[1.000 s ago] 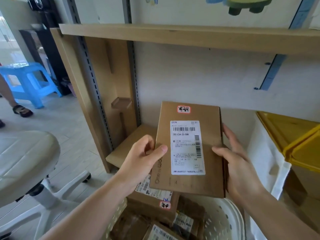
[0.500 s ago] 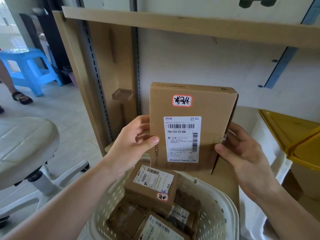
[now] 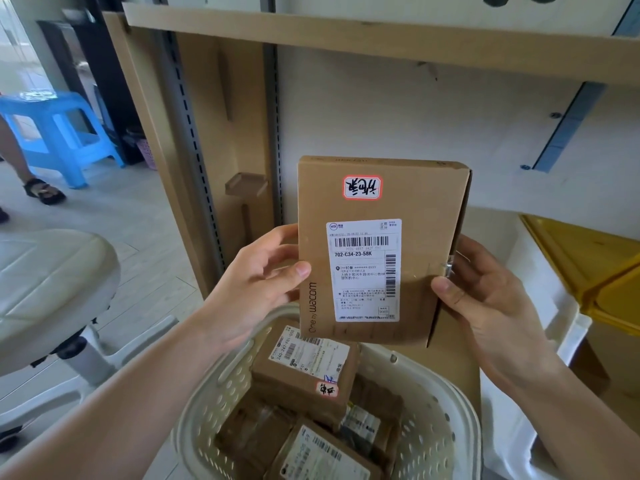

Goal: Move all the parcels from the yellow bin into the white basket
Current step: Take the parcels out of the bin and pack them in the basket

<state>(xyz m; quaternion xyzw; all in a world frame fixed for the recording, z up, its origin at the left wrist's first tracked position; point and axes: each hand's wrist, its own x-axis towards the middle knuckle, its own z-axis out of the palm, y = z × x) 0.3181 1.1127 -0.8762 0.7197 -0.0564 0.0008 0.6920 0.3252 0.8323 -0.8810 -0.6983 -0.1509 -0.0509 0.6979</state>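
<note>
Wooden shelving [image 3: 346, 32] is filling the head view while you are holding a flat cardboard parcel [image 3: 374, 251] upright above the white basket [image 3: 446, 431] of parcels, left hand [image 3: 256, 285] and right hand [image 3: 485, 303] gripping its side edges; yellow bin [image 3: 595, 268] is sitting at right
</note>
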